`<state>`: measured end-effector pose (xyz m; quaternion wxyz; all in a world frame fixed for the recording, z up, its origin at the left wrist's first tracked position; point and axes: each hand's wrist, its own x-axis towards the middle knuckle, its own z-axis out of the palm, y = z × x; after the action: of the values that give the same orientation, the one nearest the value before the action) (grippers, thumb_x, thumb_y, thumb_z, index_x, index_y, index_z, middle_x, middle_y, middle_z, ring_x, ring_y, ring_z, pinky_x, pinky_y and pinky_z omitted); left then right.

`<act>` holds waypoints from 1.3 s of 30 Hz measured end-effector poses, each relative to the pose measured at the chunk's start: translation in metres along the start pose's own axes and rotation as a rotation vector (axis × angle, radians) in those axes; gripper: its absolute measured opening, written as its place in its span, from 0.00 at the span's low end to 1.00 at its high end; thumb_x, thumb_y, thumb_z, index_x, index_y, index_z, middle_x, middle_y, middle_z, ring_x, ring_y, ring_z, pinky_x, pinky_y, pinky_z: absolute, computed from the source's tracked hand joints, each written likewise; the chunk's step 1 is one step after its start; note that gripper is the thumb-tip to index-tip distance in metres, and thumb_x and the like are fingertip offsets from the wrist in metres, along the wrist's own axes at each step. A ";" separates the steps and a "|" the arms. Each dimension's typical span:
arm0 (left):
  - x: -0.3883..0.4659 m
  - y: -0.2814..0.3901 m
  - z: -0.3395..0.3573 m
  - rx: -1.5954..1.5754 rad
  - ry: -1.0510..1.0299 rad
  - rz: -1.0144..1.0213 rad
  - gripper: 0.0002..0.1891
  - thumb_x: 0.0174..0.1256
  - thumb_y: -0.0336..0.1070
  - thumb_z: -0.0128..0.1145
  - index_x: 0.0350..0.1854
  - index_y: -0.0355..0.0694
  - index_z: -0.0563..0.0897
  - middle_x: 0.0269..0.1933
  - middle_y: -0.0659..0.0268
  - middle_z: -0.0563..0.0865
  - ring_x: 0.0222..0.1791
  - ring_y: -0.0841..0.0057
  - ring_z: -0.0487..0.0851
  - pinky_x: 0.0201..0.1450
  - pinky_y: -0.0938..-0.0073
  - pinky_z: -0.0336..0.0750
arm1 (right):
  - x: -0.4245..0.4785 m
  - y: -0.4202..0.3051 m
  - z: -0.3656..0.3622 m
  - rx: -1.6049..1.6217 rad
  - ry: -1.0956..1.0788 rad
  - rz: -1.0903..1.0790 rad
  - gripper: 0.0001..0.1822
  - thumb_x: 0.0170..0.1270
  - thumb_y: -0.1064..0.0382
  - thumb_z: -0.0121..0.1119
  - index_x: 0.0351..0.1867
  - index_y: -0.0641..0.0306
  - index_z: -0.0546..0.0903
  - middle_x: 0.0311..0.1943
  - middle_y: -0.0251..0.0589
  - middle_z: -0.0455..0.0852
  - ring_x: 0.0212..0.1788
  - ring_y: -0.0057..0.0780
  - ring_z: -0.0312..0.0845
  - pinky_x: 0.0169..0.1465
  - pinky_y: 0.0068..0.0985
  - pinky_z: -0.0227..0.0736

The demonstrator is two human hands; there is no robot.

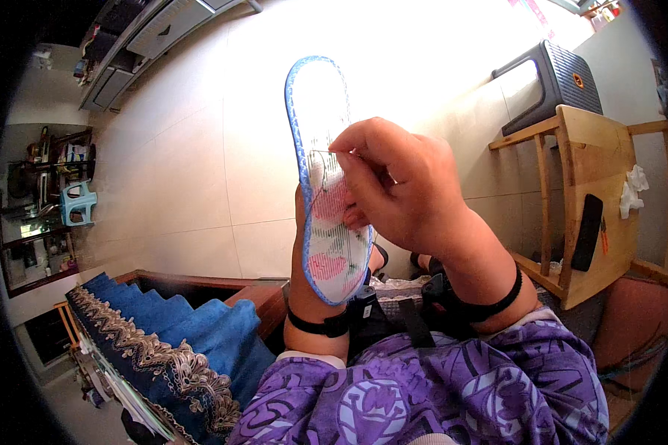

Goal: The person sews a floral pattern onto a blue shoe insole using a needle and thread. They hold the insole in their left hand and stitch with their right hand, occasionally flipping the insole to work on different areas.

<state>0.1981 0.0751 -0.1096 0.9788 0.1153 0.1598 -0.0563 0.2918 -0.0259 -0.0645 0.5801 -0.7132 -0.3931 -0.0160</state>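
Observation:
A shoe insole with a blue patterned edge binding (334, 245) stands upright before me, toe end up. Its pale face bears pink flower shapes and green and dark stitches. My left hand (299, 222) is mostly hidden behind the insole and holds it from the back. My right hand (395, 183) is over the insole's right side, with thumb and forefinger pinched on a dark thread (324, 161) that loops across the upper middle of the face. Whether a needle lies between the fingertips cannot be made out.
At the right is a wooden stool (601, 150) with a black phone-like object (587, 231), an orange-handled tool (604, 236) and crumpled tissue (634, 189). A black speaker (568, 83) stands beyond. Blue cloth with lace trim (200, 334) lies at lower left.

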 end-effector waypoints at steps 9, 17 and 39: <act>-0.016 0.004 0.007 -0.043 0.081 0.030 0.26 0.71 0.61 0.38 0.37 0.39 0.72 0.28 0.70 0.68 0.28 0.82 0.65 0.31 0.83 0.61 | -0.002 -0.008 0.011 0.022 -0.029 0.009 0.03 0.57 0.74 0.55 0.33 0.65 0.75 0.16 0.38 0.78 0.18 0.29 0.80 0.21 0.23 0.70; -0.026 0.010 0.013 -0.038 0.102 0.066 0.25 0.71 0.59 0.38 0.41 0.39 0.73 0.28 0.69 0.67 0.30 0.83 0.66 0.28 0.85 0.65 | 0.000 -0.009 0.019 0.030 0.003 -0.011 0.06 0.54 0.72 0.57 0.33 0.62 0.74 0.18 0.44 0.78 0.19 0.43 0.77 0.22 0.34 0.69; 0.018 0.031 0.000 1.009 0.401 0.600 0.19 0.72 0.51 0.45 0.27 0.42 0.71 0.18 0.71 0.71 0.13 0.83 0.67 0.16 0.81 0.63 | 0.005 0.019 0.011 0.362 -0.121 0.310 0.05 0.61 0.69 0.54 0.38 0.65 0.78 0.15 0.36 0.74 0.15 0.24 0.69 0.20 0.21 0.64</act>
<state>0.2200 0.1037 -0.1088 0.7278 0.6121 0.2547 0.1755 0.3018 -0.0144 -0.0806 0.6694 -0.6490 -0.3096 0.1865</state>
